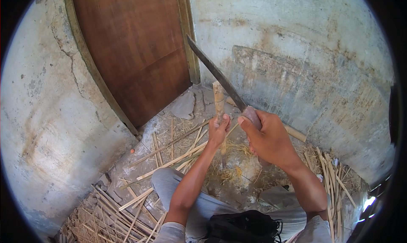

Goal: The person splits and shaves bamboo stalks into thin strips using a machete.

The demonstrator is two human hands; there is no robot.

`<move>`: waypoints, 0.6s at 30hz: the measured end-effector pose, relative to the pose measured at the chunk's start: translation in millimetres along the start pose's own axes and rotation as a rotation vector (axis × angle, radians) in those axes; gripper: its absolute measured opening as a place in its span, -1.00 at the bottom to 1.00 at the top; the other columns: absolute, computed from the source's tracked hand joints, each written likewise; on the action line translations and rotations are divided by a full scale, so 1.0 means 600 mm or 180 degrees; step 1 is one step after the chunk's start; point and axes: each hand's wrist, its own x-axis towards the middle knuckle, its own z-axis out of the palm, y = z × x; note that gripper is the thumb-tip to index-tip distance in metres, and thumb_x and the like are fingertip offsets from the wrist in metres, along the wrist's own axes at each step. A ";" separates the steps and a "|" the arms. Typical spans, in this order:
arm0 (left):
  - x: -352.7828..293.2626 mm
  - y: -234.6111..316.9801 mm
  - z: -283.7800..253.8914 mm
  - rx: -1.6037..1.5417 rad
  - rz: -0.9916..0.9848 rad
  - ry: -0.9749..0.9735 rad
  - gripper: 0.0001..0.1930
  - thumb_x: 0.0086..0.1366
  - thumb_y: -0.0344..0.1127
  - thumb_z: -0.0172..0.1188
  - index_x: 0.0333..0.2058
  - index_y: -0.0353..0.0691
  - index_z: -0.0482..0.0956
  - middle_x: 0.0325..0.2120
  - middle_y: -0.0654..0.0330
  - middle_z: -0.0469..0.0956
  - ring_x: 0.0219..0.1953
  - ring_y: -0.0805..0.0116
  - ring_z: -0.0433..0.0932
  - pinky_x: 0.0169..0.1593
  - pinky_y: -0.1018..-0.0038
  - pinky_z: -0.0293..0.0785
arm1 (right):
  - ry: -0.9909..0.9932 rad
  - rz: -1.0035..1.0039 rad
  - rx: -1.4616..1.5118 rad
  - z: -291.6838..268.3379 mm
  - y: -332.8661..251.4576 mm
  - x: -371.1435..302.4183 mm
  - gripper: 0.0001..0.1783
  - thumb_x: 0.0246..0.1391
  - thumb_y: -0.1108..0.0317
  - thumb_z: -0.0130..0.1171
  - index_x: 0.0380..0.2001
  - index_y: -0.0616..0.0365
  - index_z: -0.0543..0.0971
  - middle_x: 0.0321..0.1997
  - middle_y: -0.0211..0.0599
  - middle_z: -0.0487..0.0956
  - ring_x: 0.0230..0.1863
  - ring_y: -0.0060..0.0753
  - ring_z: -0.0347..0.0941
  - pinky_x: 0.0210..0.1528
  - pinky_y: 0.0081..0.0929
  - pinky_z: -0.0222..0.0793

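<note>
My left hand (219,129) grips an upright bamboo stick (218,99), its lower end resting on the ground among shavings. My right hand (267,139) is closed on the handle of a long dark machete (216,72). The blade is raised and slants up to the left, passing just behind the top of the stick. Both forearms come in from the lower edge, and my bent legs in grey trousers (169,181) lie below them.
Split bamboo strips (169,162) and straw litter the concrete floor, with bundles at the lower left (114,217) and right (335,179). A brown wooden door (135,52) stands behind, between cracked plaster walls. A black bag (243,228) sits in my lap.
</note>
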 end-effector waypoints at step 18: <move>-0.008 0.011 0.021 0.0398 -0.0226 -0.0003 -0.53 0.38 0.06 0.10 -0.59 -0.17 0.39 -0.72 0.40 0.27 -0.65 0.59 0.22 -0.57 0.54 0.12 | 0.0268 -0.0377 -0.1019 -0.026 -0.027 -0.015 -0.60 0.17 0.19 0.12 -0.50 0.38 0.42 -0.64 0.16 0.37 -0.57 0.19 0.31 -0.46 -0.14 0.22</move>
